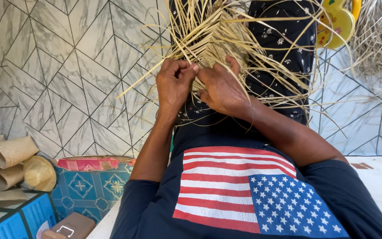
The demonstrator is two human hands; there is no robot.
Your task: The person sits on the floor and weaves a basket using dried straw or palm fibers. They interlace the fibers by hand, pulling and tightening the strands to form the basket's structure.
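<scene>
A half-woven piece of pale straw rests on my lap, which is covered by dark floral cloth. Long loose strips fan out from it in all directions. My left hand pinches a few strips at the near edge of the weave, fingers curled tight. My right hand presses on the weave right beside it, thumb up along a strip. The two hands touch each other. The middle of the weave is partly hidden behind the hands.
Rolled woven mats and a straw hat lie at the lower left on blue patterned boxes. A yellow plastic toy sits top right beside a heap of dry straw. The floor has grey geometric tiles.
</scene>
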